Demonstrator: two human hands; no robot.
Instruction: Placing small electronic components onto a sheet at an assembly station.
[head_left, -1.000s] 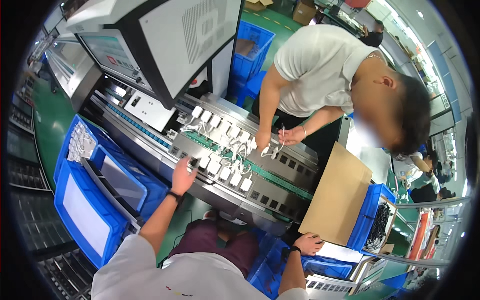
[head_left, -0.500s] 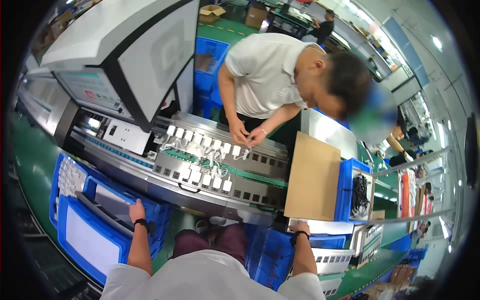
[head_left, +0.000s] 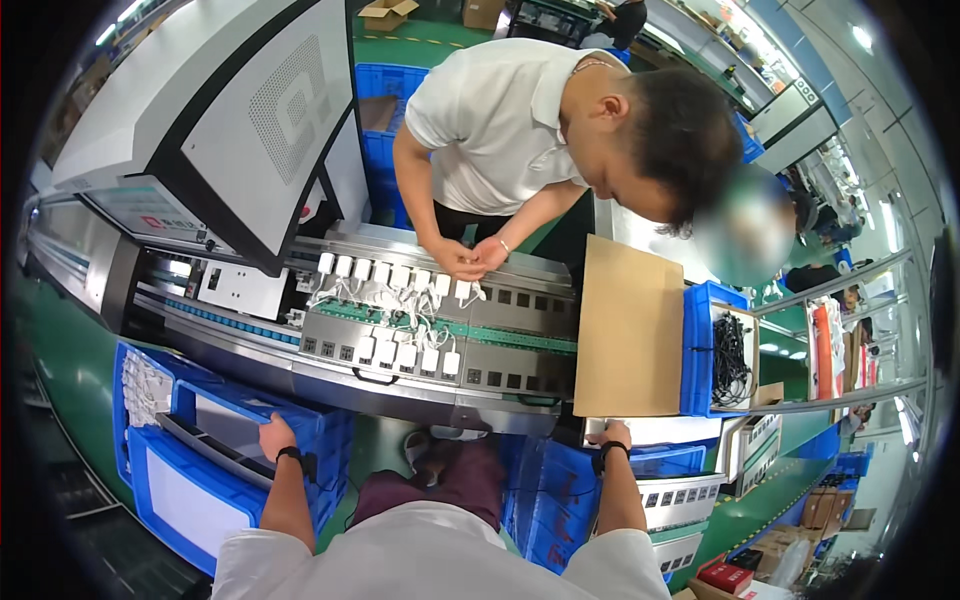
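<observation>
Now my left hand [head_left: 275, 436] grips the near rim of the blue crate [head_left: 215, 470] beside the conveyor's [head_left: 440, 385] left end, steadying it; my right hand [head_left: 612, 436] rests closed on the white tray's [head_left: 660, 432] edge, bracing me

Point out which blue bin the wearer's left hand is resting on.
The left hand rests on the rim of the blue bin at lower left, stacked beside the bin of white parts. The cable bin at right is far from it.

Blue plastic crate [head_left: 215, 455] low at the left, under the left hand [head_left: 275, 437].
Open-topped, a grey flat tray lies inside.
</observation>
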